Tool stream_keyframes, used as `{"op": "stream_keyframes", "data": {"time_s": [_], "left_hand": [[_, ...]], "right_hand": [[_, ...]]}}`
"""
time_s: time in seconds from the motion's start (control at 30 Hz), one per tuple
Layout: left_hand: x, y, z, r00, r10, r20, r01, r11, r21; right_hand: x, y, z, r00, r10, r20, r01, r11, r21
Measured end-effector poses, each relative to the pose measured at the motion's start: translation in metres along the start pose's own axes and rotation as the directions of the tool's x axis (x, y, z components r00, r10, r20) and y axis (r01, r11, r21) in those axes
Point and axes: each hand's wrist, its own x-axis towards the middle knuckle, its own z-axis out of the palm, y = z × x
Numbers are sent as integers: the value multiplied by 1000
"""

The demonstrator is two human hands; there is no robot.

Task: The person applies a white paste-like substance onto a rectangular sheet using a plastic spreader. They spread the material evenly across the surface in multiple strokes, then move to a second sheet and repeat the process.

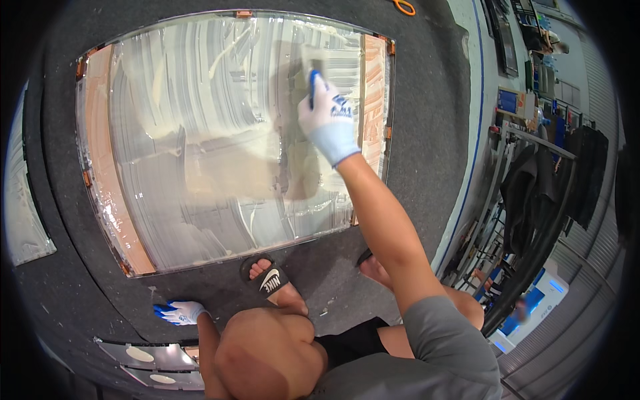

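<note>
My right hand (330,120), in a white glove with blue fingertips, is over the right part of a large panel (227,153). Its fingers are curled closed; what they grip is blurred and mostly hidden. Whitish, streaky wet paste covers the panel, with thicker cream patches near its middle. Pinkish strips (99,133) run along both ends, and small orange-brown blocks (244,13) sit around the rim. Down at the lower left, my left hand (180,311), gloved alike, rests on the dark floor covering with its fingers stretched out and nothing in it.
My sandalled foot (270,277) is close to the panel's near edge. Another coated panel (27,207) lies at the far left. Shiny plates (143,357) lie beside my left arm. Orange-handled scissors (404,7) are at the top; a metal rack (533,143) with dark material stands right.
</note>
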Motion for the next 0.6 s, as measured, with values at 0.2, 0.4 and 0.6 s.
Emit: {"op": "stream_keyframes", "data": {"time_s": [0.2, 0.4, 0.6], "left_hand": [[1, -5, 0, 992, -77, 102, 72, 996, 47], [0, -8, 1, 995, -44, 86, 44, 999, 6], [-4, -11, 6, 996, -72, 47, 72, 997, -1]], "right_hand": [[6, 10, -41, 991, -111, -73, 116, 991, 64], [30, 28, -14, 998, 69, 7, -65, 969, -238], [-74, -104, 44, 919, -216, 329, 181, 974, 135]]}}
